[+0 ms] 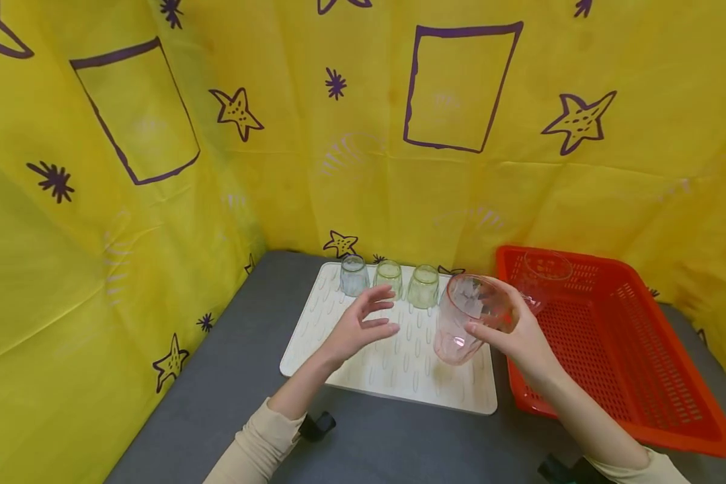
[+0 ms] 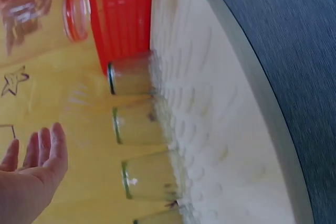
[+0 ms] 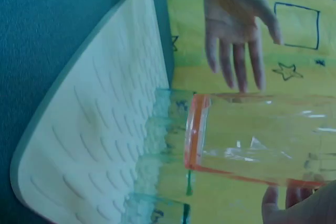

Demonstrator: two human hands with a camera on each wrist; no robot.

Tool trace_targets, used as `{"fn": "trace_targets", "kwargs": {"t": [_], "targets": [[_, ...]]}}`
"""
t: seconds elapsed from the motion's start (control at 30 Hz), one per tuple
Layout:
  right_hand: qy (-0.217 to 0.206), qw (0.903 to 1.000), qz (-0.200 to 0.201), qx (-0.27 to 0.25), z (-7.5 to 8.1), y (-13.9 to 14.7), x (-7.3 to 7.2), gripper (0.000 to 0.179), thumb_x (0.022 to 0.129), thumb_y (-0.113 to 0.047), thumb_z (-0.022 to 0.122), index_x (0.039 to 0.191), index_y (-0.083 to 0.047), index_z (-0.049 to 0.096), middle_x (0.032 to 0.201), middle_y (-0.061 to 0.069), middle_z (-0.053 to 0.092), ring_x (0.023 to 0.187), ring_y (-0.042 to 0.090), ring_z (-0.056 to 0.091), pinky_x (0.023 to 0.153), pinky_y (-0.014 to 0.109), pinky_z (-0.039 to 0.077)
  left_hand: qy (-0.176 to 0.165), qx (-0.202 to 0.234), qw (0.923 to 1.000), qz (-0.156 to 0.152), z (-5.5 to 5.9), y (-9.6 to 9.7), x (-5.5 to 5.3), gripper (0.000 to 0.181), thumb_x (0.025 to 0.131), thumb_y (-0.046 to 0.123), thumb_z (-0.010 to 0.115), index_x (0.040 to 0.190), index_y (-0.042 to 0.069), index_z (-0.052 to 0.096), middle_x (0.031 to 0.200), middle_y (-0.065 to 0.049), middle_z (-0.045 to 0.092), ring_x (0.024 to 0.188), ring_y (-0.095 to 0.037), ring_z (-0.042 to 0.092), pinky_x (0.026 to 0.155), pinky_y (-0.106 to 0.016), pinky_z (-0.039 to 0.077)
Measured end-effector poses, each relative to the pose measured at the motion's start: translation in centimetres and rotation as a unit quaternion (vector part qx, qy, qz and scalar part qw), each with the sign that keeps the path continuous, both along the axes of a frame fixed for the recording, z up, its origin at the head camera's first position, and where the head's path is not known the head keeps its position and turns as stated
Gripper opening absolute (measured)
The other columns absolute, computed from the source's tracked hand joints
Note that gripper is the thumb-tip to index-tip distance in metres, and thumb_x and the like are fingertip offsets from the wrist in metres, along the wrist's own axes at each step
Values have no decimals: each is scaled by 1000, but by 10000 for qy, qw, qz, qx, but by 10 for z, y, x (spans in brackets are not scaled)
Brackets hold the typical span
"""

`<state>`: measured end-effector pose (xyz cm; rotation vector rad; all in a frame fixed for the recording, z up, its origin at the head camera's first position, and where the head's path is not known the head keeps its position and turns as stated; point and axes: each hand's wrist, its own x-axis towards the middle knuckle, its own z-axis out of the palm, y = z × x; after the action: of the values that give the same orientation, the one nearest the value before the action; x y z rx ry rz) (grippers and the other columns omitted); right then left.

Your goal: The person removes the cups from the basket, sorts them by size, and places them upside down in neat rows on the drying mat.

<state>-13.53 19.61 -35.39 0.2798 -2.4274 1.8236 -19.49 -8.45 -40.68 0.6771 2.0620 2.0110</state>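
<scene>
My right hand [image 1: 520, 329] grips a large clear pink-tinted glass [image 1: 458, 323], thumb on the near side. The glass is held tilted above the right part of a white ridged mat [image 1: 363, 343]. Its thick pink end [image 3: 196, 132] faces the mat in the right wrist view. Over the mat's middle, left of that glass, my left hand [image 1: 359, 326] is raised with its fingers apart and nothing held. Along the mat's back edge stand a bluish glass [image 1: 354, 277] and two green glasses, one on the left [image 1: 388, 277] and one on the right [image 1: 423, 288].
To the right of the mat sits a red plastic basket [image 1: 587, 349]. Another clear pinkish glass [image 1: 547, 267] stands in its back left corner. Yellow cloth walls [image 1: 363, 181] with drawn stars rise behind and to the left of the grey table [image 1: 218, 376].
</scene>
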Motion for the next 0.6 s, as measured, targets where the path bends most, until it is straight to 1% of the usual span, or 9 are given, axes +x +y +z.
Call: {"fn": "trace_targets", "kwargs": {"t": [0.07, 0.13, 0.27, 0.33, 0.4, 0.47, 0.53, 0.6], "targets": [[-13, 9998, 186, 27, -3, -5, 1, 72, 86, -12, 73, 147, -12, 35, 130, 14, 44, 111, 29, 47, 80, 26, 50, 142, -36, 9994, -298, 1, 7, 5, 69, 86, 15, 75, 145, 13, 40, 142, -7, 47, 131, -30, 44, 104, -43, 41], [33, 9993, 385, 21, -6, -10, 1, 73, 85, -11, 73, 147, -13, 35, 131, 13, 45, 115, 30, 43, 85, 31, 49, 313, -146, 9981, -509, 2, 13, 9, 71, 84, 15, 76, 145, 15, 40, 141, -6, 47, 131, -31, 44, 103, -42, 42], [216, 9972, 716, 83, -14, -17, 0, 73, 83, -12, 74, 146, -15, 37, 130, 11, 47, 119, 30, 41, 95, 49, 43, 579, -466, 9945, -739, 1, 22, 15, 75, 81, 17, 79, 145, 20, 40, 140, -1, 48, 127, -23, 48, 101, -38, 43], [251, 9959, 864, 81, -18, -21, -1, 74, 82, -13, 75, 146, -16, 38, 130, 11, 48, 120, 32, 41, 97, 57, 39, 672, -643, 9927, -768, 0, 25, 18, 77, 80, 19, 80, 145, 20, 40, 139, 2, 48, 124, -17, 50, 100, -36, 44], [288, 9947, 979, 126, -21, -24, -1, 74, 81, -15, 76, 145, -16, 39, 130, 11, 48, 120, 33, 41, 97, 58, 39, 743, -792, 9912, -750, -1, 27, 20, 78, 78, 20, 81, 145, 19, 41, 138, 5, 49, 121, -14, 51, 99, -35, 45], [301, 9936, 1077, 174, -22, -27, -1, 74, 81, -16, 77, 145, -18, 39, 129, 8, 49, 120, 31, 42, 97, 57, 40, 830, -914, 9900, -684, -2, 28, 22, 77, 77, 21, 82, 143, 21, 42, 136, 8, 51, 120, -12, 51, 98, -34, 45], [347, 9926, 1134, 261, -24, -30, -1, 75, 80, -17, 79, 144, -19, 40, 128, 6, 50, 119, 25, 43, 97, 53, 41, 911, -1004, 9889, -609, -3, 29, 25, 76, 76, 22, 83, 142, 23, 44, 135, 9, 52, 119, -12, 52, 96, -34, 46], [365, 9918, 1184, 296, -25, -32, -1, 75, 79, -17, 79, 144, -21, 41, 128, 3, 51, 119, 21, 44, 97, 53, 40, 965, -1055, 9883, -540, -3, 30, 26, 76, 76, 23, 84, 141, 26, 44, 133, 10, 53, 118, -12, 52, 94, -34, 47]]}}
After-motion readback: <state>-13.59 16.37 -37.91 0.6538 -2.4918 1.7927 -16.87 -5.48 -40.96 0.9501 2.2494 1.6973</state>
